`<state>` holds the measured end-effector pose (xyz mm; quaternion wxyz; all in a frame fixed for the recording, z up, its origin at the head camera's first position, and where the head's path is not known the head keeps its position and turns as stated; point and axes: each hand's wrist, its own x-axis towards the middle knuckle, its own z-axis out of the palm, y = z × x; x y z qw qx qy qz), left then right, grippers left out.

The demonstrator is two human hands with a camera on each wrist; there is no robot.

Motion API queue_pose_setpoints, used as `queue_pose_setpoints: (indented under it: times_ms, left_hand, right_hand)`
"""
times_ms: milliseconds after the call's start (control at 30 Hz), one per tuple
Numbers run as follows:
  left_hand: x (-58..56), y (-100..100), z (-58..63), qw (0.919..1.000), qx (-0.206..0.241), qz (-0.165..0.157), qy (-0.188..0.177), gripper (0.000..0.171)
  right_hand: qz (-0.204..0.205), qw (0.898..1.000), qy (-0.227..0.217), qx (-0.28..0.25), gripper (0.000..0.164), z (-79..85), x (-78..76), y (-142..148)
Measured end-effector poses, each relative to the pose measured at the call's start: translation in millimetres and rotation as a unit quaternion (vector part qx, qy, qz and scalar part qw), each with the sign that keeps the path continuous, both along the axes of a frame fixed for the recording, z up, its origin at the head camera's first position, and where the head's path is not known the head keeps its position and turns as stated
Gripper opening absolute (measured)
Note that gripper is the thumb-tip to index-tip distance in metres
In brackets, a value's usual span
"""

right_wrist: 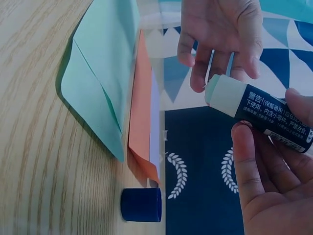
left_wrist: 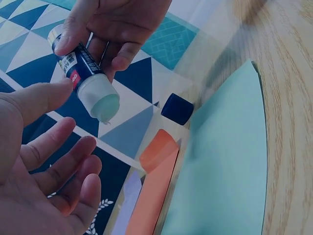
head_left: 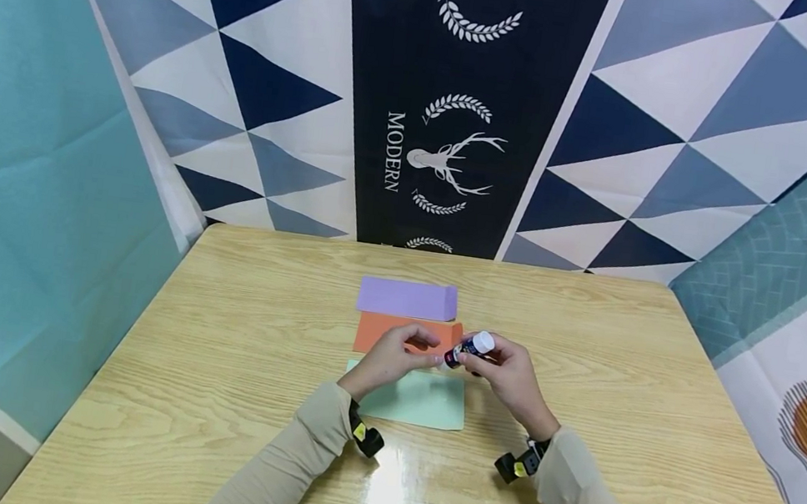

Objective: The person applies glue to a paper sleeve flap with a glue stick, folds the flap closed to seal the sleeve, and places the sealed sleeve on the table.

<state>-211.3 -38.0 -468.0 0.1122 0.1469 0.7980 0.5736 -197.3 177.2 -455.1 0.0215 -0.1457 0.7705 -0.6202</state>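
Note:
My right hand (head_left: 512,379) grips a glue stick (left_wrist: 84,71) with a dark blue printed label. The stick is uncapped, and its pale green glue end points towards my left hand (head_left: 393,360). That left hand holds nothing; its fingers are relaxed and spread close to the glue end, as the right wrist view shows. Under the hands lies a mint-green envelope (head_left: 423,401), its pointed flap seen in the right wrist view. Beside the envelopes, the dark blue cap (right_wrist: 141,204) lies on its side on the table.
Beyond the green envelope lie an orange envelope (head_left: 373,331) and then a purple envelope (head_left: 401,297), in a column on the wooden table (head_left: 250,334). Patterned cloth (head_left: 288,86) hangs behind the table's back edge, with more cloth on both sides.

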Motion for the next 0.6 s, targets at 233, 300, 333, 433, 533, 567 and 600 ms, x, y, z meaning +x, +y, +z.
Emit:
queue_pose_setpoints:
  times_ms: [233,300,333,433,533,567,600]
  left_hand:
    - [1.9,-1.3,-1.0,0.9996,-0.022,0.015,0.005,0.026]
    - [2.0,-1.6,-2.0,0.9994,-0.031,0.018,0.003,0.024]
    - [2.1,-1.8,-2.6,0.9992,-0.034,0.019,0.002,0.024]
    - [2.3,-2.3,-3.6,0.9986,-0.049,0.019,-0.002,0.025]
    - [2.8,-2.9,-3.6,0.9976,-0.068,0.017,-0.005,0.026]
    - [3.0,-3.3,-3.5,0.9971,-0.074,0.015,-0.006,0.026]
    - [3.5,-3.8,-3.5,0.9967,-0.08,0.012,-0.007,0.027]
  right_hand:
    - [-0.032,0.999,-0.006,0.032,0.029,-1.4,-0.3,1.2]
    - [-0.038,0.999,-0.004,0.038,0.027,-2.1,-0.7,2.2]
    - [-0.04,0.998,-0.004,0.04,0.027,-2.5,-0.8,2.7]
    - [-0.042,0.998,-0.001,0.05,0.028,-4.0,-1.2,5.0]
    - [-0.046,0.997,-0.001,0.054,0.028,-4.1,-0.6,6.9]
    - [-0.047,0.997,-0.001,0.057,0.029,-4.2,-0.6,7.5]
    - [-0.049,0.997,-0.002,0.058,0.029,-4.5,-0.7,8.2]
